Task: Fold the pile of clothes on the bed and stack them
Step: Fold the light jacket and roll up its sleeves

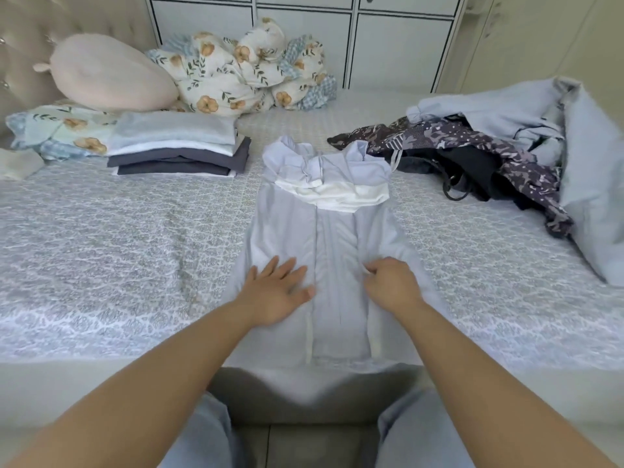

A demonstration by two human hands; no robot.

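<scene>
Left hand [277, 292] lies flat on our blue dress [324, 251] to keep it still. Our right hand [391, 285] pinches a fold, maybe to pull it straight.

A wide bed [101, 251] fills the room, covered by a grey-and-white patterned sheet, with a beige tufted headboard [20, 45] rising at its far left corner. Against the headboard lie a round pale pink cushion [108, 76], a floral pillow [57, 130] and a bunched floral quilt [250, 72]. Behind the bed stands a white panelled wardrobe [398, 38] with dark trim lines, under soft, even light.
</scene>
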